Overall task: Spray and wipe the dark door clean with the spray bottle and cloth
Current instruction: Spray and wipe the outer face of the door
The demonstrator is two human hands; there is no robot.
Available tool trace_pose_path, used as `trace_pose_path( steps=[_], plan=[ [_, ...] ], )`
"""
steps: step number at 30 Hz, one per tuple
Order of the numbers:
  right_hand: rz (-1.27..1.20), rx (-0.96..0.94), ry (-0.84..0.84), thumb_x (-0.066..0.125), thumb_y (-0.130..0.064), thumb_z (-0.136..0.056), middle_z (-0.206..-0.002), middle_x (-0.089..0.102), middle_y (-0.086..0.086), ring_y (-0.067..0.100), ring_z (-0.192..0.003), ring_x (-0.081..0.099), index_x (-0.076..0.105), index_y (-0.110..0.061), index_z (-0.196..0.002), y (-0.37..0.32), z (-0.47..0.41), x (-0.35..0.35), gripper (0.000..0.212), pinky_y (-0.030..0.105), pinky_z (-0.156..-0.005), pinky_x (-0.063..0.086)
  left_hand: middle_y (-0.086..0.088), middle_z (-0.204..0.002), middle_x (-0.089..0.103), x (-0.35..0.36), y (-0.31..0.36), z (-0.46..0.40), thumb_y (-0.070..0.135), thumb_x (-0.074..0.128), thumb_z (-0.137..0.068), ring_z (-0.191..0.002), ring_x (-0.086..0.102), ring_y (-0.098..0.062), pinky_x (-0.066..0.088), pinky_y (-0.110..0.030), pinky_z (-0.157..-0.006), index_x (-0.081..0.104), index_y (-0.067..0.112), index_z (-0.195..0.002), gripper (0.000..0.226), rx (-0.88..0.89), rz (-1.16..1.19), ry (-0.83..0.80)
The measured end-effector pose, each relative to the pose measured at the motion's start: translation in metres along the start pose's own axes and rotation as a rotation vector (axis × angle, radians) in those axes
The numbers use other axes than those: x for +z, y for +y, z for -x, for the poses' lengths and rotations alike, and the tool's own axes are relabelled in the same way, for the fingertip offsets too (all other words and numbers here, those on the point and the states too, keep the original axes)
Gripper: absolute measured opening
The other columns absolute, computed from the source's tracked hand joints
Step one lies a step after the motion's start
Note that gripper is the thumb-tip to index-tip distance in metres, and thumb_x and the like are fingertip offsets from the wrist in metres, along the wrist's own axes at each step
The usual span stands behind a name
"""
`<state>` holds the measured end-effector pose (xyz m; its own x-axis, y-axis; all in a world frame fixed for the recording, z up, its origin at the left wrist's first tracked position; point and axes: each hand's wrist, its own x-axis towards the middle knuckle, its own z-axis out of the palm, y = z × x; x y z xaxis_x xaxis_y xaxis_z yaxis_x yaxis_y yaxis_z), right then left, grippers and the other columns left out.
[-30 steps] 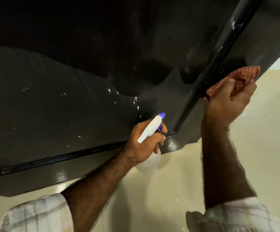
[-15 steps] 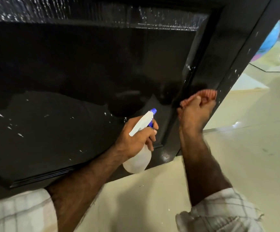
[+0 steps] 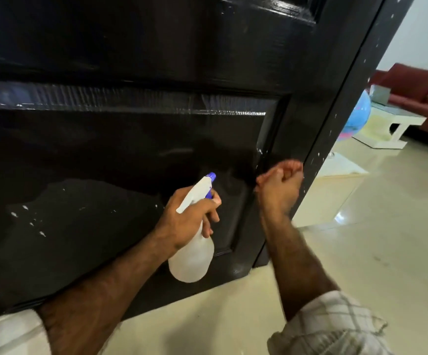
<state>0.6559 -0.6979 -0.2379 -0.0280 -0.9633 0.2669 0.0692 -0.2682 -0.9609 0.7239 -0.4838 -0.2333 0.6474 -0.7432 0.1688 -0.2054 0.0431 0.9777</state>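
Head view. Left hand [image 3: 190, 219] grips the spray bottle [image 3: 192, 254] round its neck, one finger at the blue trigger, nozzle aimed at the lower recessed panel of the dark door [image 3: 120, 155]. Right hand [image 3: 280, 190] holds the bunched cloth [image 3: 284, 167] against the door's right-hand stile, close to its edge; this hand is motion-blurred, so the exact finger lay cannot be told.

Step in hand, as judged: wiping the stile. To do it well, keep the cloth flat rather than balled, stroke along the stile's length, and work it into the moulding groove beside the panel, where white flecks sit. Flecks also dot the door's edge and the lower left of the panel; these look dried and would likely need wetting first.

Materials: the door is glossy, black, hard, with raised mouldings and a faint grain. The bottle is translucent white plastic, bulbous at the base. The cloth is thin, reddish and soft. The floor [image 3: 361, 252] is pale and polished.
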Motion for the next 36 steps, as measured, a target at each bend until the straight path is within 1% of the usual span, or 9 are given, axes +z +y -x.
trace_pose_path(
  steps=[2,6,9,12,16,22,28,32,36],
  plan=[
    [0.043,-0.405,-0.017,0.058,-0.031,-0.101,-0.119,0.070,0.002,0.019,-0.106,0.066,0.062,-0.023,-0.130,-0.051,-0.005,0.011,0.031,0.036,-0.097,0.055,-0.010,-0.089,0.076,0.001,0.005,0.000,0.027,0.063,-0.105,-0.057,0.070,-0.024,0.065,-0.034,-0.064,0.072,0.014,-0.102,0.016,-0.005,-0.011,0.024],
    [0.249,-0.756,-0.026,0.055,-0.016,-0.105,-0.111,0.062,0.019,0.030,-0.100,0.058,0.065,0.003,-0.120,-0.046,0.017,0.013,0.027,0.020,-0.083,0.039,-0.003,-0.091,0.079,-0.005,0.009,0.006,0.038,0.064,-0.103,-0.064,0.075,-0.027,0.064,-0.032,-0.070,0.073,0.018,-0.113,0.024,-0.087,0.009,0.076],
    [0.446,-0.636,-0.224,0.051,-0.025,-0.106,-0.126,0.065,0.016,0.032,-0.116,0.060,0.064,-0.007,-0.132,0.025,0.039,-0.018,0.035,0.040,-0.106,0.051,-0.011,-0.073,0.076,-0.014,0.015,0.016,0.037,0.066,-0.102,-0.060,0.071,-0.023,0.062,-0.034,-0.070,0.075,0.019,-0.114,0.024,-0.148,0.025,0.116],
    [0.424,-0.496,-0.347,0.050,-0.025,-0.097,-0.105,0.068,-0.001,0.018,-0.097,0.064,0.067,-0.023,-0.107,0.033,0.050,-0.036,0.020,0.048,-0.091,0.059,-0.015,-0.079,0.076,-0.020,0.028,0.019,0.029,0.068,-0.101,-0.053,0.066,-0.019,0.059,-0.028,-0.061,0.076,0.014,-0.103,0.018,-0.104,-0.012,0.108],
    [0.198,-0.520,-0.062,0.058,-0.022,-0.099,-0.115,0.070,0.009,0.024,-0.105,0.064,0.068,-0.011,-0.125,-0.040,0.022,-0.021,0.030,0.038,-0.101,0.053,-0.014,-0.068,0.066,-0.018,0.039,0.018,0.020,0.074,-0.096,-0.043,0.054,-0.018,0.053,-0.033,-0.051,0.067,-0.001,-0.087,0.024,-0.100,-0.006,0.090],
    [0.308,-0.691,-0.024,0.048,-0.021,-0.104,-0.119,0.057,0.021,0.034,-0.101,0.056,0.057,-0.010,-0.123,-0.036,0.021,0.014,0.024,0.035,-0.077,0.048,-0.007,-0.088,0.080,-0.026,0.034,0.021,0.023,0.072,-0.099,-0.047,0.057,-0.020,0.058,-0.034,-0.054,0.070,0.007,-0.109,0.020,-0.096,0.009,0.028],
    [0.424,-0.242,-0.218,0.047,-0.027,-0.112,-0.135,0.057,0.016,0.030,-0.119,0.059,0.046,-0.009,-0.147,0.079,0.073,-0.017,0.040,0.032,-0.098,0.044,-0.011,-0.097,0.079,-0.036,0.024,0.017,0.037,0.079,-0.092,-0.047,0.060,-0.016,0.062,-0.036,-0.058,0.069,0.008,-0.117,0.040,-0.130,-0.051,0.071],
    [0.135,0.199,0.092,0.047,-0.030,-0.110,-0.139,0.062,0.023,0.043,-0.124,0.062,0.045,-0.008,-0.152,0.035,0.059,0.017,0.048,0.042,-0.104,0.048,-0.003,-0.093,0.081,-0.051,0.030,0.024,0.032,0.073,-0.099,-0.046,0.058,-0.014,0.060,-0.033,-0.055,0.065,0.005,-0.123,0.037,-0.102,-0.036,0.040],
    [0.014,-0.257,0.318,0.047,-0.038,-0.103,-0.128,0.068,0.029,0.043,-0.115,0.065,0.059,0.005,-0.135,-0.067,0.004,0.035,0.054,0.037,-0.096,0.044,-0.005,-0.094,0.080,-0.064,0.036,0.032,0.032,0.071,-0.100,-0.046,0.058,-0.013,0.059,-0.032,-0.054,0.069,0.008,-0.114,0.028,-0.070,-0.001,0.025]
  ],
)
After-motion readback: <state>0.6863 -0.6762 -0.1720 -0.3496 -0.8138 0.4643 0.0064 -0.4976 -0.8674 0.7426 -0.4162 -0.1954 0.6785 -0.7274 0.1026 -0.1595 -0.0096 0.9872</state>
